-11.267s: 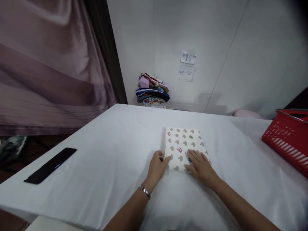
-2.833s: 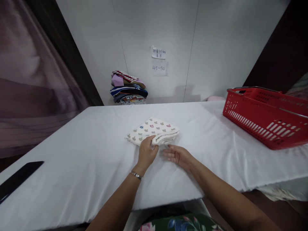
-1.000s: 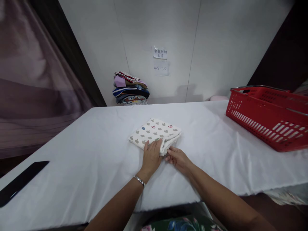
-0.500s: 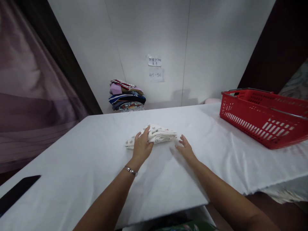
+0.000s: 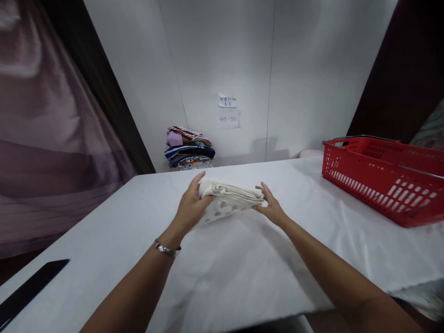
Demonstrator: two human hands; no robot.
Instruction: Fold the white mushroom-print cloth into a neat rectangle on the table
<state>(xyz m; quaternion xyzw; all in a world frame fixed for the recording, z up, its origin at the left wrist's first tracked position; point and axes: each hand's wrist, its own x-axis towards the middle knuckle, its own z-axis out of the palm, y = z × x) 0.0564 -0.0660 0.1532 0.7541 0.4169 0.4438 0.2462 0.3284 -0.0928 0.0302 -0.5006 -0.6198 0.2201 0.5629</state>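
Note:
A folded white cloth with a grey mushroom print [image 5: 229, 199] is lifted off the white-covered table [image 5: 243, 259], its layered edge facing me. My left hand [image 5: 190, 206] grips its left end, thumb on top and fingers below. At the cloth's right end my right hand [image 5: 271, 206] supports it, fingers curled against the fold.
A red plastic basket [image 5: 381, 178] stands on the table's right side. A stack of folded clothes [image 5: 189, 148] sits beyond the far edge against the white wall. A flat black object [image 5: 31, 289] lies at the near left. A mauve curtain [image 5: 52, 125] hangs on the left.
The folded cloth lay on the table under my left hand half a second ago; now both hands hold it raised above the table. My right hand moved from the table surface to the cloth's right end.

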